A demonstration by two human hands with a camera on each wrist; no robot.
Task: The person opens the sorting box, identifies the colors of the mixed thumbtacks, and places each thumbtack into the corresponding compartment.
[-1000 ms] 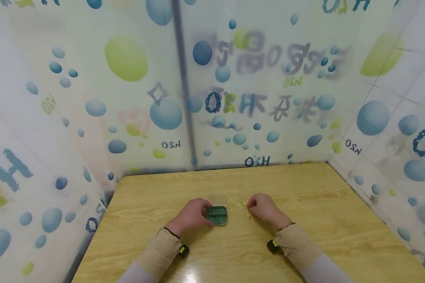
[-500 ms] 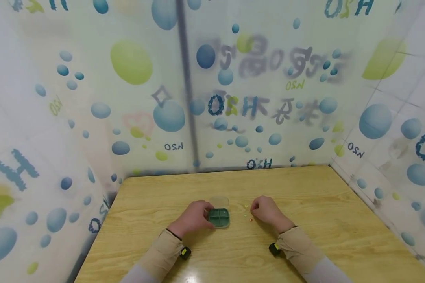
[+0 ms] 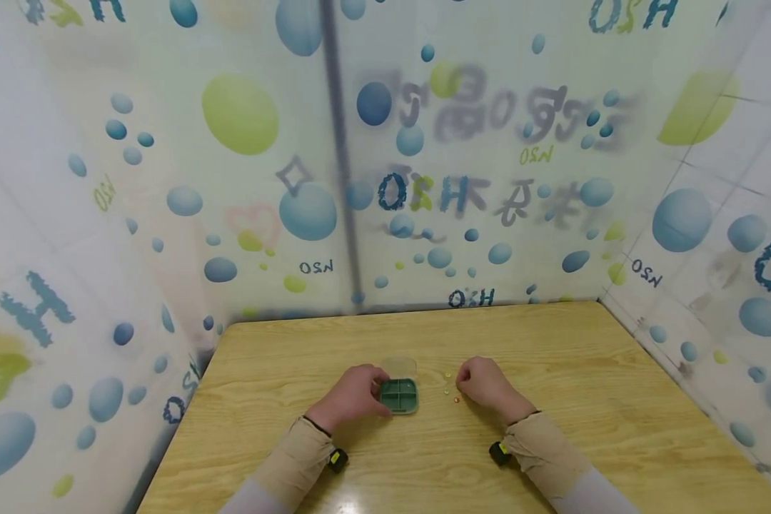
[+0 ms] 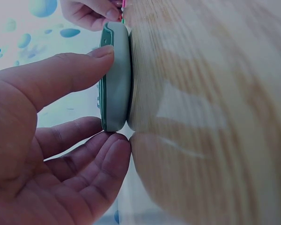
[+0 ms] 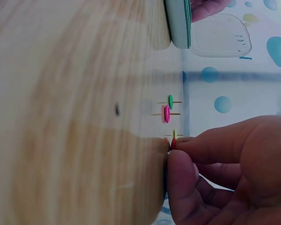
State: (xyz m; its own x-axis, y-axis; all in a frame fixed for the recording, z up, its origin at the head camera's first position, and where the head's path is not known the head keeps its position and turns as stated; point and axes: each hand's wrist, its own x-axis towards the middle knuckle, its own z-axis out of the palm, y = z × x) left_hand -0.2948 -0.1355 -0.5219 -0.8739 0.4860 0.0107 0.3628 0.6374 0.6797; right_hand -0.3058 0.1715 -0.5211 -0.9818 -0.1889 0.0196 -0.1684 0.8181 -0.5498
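Observation:
A small green box [image 3: 398,396] with four compartments lies on the table, its clear lid [image 3: 399,368] folded back behind it. My left hand [image 3: 352,394] grips the box at its left end, thumb on the near side and fingers round the far side. To the right of the box, my right hand [image 3: 488,382] pinches a red thumbtack [image 5: 173,143] between thumb and forefinger, down at the tabletop. Just beyond those fingertips is a yellow thumbtack [image 5: 174,134]. A pink thumbtack [image 5: 167,114] and a green thumbtack [image 5: 171,101] lie nearer the box, points up.
The wooden table [image 3: 283,357] backs onto a wall [image 3: 263,178] printed with blue and green bubbles. Similar walls rise at the left and right. A small dark mark [image 5: 117,109] shows on the tabletop in the right wrist view.
The head view has shifted slightly, so everything sits a little lower and further right. My left hand stays on the box, and my right fingertips stay beside the thumbtacks.

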